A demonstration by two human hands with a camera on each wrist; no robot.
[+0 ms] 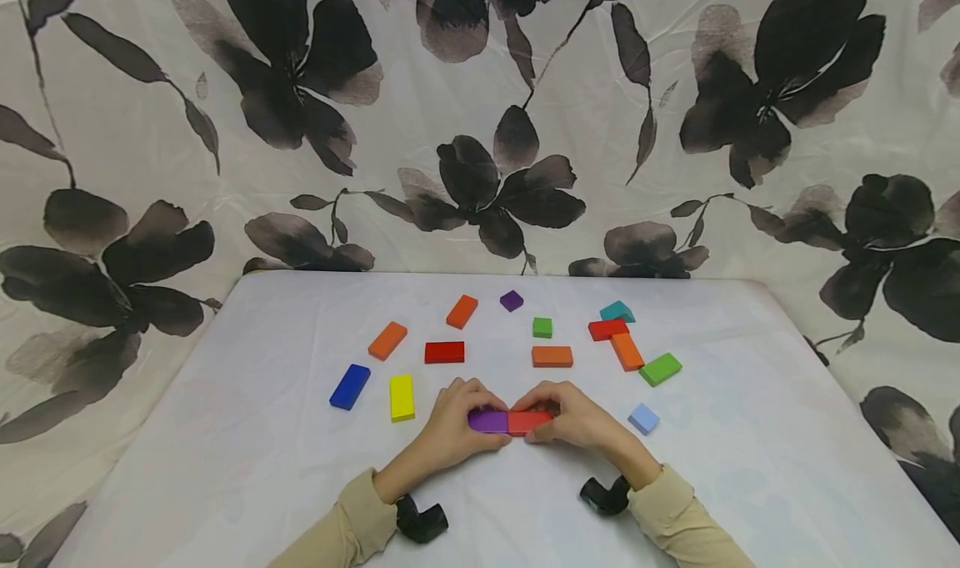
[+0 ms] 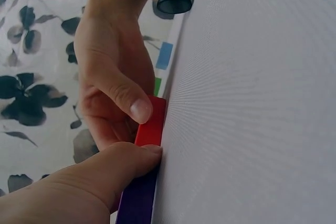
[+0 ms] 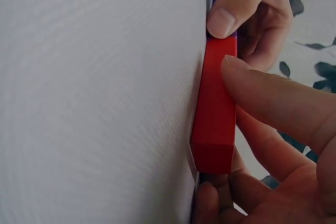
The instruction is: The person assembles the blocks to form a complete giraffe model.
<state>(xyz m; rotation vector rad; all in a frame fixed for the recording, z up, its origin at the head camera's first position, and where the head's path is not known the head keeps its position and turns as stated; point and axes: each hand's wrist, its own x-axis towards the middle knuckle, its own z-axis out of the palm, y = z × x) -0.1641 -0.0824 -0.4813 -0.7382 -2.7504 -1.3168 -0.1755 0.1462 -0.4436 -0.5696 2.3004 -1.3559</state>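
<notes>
A purple block (image 1: 488, 421) and a red block (image 1: 528, 422) lie end to end on the white table, near its middle. My left hand (image 1: 459, 422) grips the purple block, thumb on the near side and fingers over the far side. The red block is held the same way by my right hand (image 1: 576, 418). In the left wrist view, the left thumb (image 2: 139, 158) presses close to where the blocks meet. The right wrist view shows the right thumb (image 3: 262, 85) against the long face of the red block (image 3: 215, 93).
To the left lie a yellow block (image 1: 402, 398) and a blue block (image 1: 349, 386). Beyond the hands are an orange block (image 1: 552, 357) and another red block (image 1: 445, 352). On the right sit a light blue block (image 1: 643, 419) and a green block (image 1: 661, 369). A floral cloth hangs behind.
</notes>
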